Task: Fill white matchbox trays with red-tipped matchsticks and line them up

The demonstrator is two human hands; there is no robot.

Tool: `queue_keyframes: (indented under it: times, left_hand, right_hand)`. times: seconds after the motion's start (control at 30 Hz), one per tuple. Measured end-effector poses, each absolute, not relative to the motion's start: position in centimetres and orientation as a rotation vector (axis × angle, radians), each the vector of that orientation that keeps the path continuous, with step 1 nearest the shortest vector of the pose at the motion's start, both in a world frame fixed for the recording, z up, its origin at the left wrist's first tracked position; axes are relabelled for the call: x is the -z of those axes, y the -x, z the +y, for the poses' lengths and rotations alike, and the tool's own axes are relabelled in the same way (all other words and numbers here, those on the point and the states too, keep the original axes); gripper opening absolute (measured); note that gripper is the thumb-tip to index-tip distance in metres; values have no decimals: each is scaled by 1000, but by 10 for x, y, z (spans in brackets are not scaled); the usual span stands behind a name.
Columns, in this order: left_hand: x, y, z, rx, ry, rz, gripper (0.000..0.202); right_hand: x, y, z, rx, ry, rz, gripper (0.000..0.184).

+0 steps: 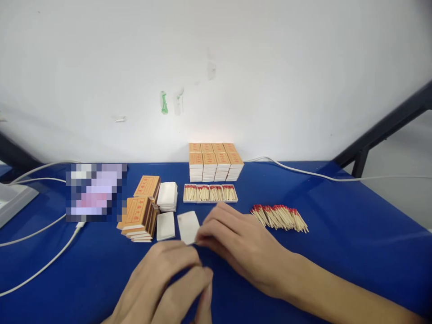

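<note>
My right hand (239,243) reaches in from the right with its fingers closed at the lower right edge of a white matchbox tray (188,226). The tray sits at a slight angle. My left hand (165,281) is in front, nearer to me, with fingers curled and thumb close to the fingertips; what they hold, if anything, is hidden. Another white tray (165,226) lies just left of the angled one, and a stack of white trays (167,196) stands behind it. Loose red-tipped matches (279,218) lie in a pile beyond my right hand.
Several trays filled with matches (209,193) form a row before a block of stacked matchboxes (216,161) by the wall. Orange matchbox sleeves (139,211) are stacked at left, near a blurred-out object (96,192). White cables (72,236) cross the blue table (354,238).
</note>
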State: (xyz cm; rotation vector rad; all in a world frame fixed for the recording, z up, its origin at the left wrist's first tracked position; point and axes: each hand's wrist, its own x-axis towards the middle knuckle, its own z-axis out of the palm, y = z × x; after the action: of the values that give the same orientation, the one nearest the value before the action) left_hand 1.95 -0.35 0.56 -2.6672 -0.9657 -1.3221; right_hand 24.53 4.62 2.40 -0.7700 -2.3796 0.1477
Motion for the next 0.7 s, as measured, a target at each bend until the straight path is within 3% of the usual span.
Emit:
queue_keyframes:
  times: [0.1,0.3,0.4,0.53,0.7]
  left_hand:
    - [-5,-24,1,1220,2676,-990,46]
    - [-4,-31,11,806,2898,-942,58]
    - [-7,-28,17,732,2948,-888,51]
    - [-9,-21,23,697,3024,-847,26]
    - [-1,-21,20,644,2897,-872,34]
  right_hand:
    - [-20,-271,38,-228,746,-2488,14]
    - [-20,-295,32,-455,696,-2554,21]
    - [-24,-297,29,-495,696,-2568,22]
    - [-27,-295,28,-499,741,-2587,28]
    - [-31,-297,31,-552,788,-2604,19]
